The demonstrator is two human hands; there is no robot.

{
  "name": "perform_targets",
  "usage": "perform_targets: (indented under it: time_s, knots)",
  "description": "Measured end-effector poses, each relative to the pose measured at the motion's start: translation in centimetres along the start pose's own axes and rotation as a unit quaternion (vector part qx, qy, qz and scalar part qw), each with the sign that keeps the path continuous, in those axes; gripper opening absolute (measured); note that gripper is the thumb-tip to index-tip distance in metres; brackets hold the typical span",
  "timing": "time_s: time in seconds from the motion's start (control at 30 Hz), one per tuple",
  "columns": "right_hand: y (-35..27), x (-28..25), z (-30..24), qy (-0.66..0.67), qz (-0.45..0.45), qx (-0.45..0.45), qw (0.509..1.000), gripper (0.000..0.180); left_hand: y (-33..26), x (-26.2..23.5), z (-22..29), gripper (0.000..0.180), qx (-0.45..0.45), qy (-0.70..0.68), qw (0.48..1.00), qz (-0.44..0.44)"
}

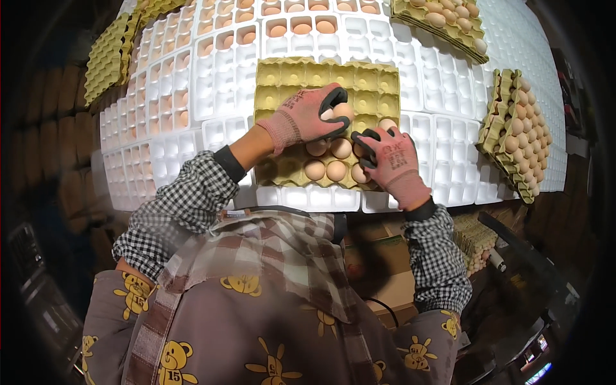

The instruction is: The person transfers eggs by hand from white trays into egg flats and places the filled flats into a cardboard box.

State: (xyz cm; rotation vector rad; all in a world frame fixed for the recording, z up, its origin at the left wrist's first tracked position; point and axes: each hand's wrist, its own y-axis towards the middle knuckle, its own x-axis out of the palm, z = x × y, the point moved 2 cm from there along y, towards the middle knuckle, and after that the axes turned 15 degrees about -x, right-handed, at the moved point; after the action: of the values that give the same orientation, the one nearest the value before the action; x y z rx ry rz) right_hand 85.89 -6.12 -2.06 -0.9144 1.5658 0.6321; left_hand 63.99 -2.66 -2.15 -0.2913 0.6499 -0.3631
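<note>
A yellow pulp egg tray lies before me on white foam cartons, its far rows holding no eggs. My left hand, in a pink glove with dark fingertips, is curled around eggs above the tray's middle. At least two eggs show between its thumb and fingers. My right hand, gloved alike, reaches over the tray's right side. Its fingers are bent round an egg partly hidden beneath them, and another egg shows at its fingertips. Several brown eggs sit in the near rows between my hands.
White foam cartons cover the table, those at the far left holding eggs. Stacked pulp trays with eggs stand at the far right and right. Pulp trays without visible eggs are at the left. A cardboard box stands below the table.
</note>
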Motion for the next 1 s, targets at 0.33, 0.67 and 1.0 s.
perform_targets:
  time_s: [0.33, 0.67, 1.0]
  knots:
    - [-5.0, -0.9, 5.5, 0.627, 0.221, 0.277, 0.694, 0.043, -3.8, 4.9, 4.6, 0.025, 0.032, 0.506, 0.862, -0.009]
    - [-1.8, -1.7, 6.5, 0.600, 0.076, 0.345, 0.718, 0.041, -6.1, 1.0, -1.8, 0.027, -0.072, -0.117, 0.990, 0.033]
    - [9.4, 5.2, -10.6, 0.489, 0.338, -0.011, 0.804, 0.047, -15.1, -10.1, -18.5, 0.030, -0.093, -0.706, 0.695, 0.098]
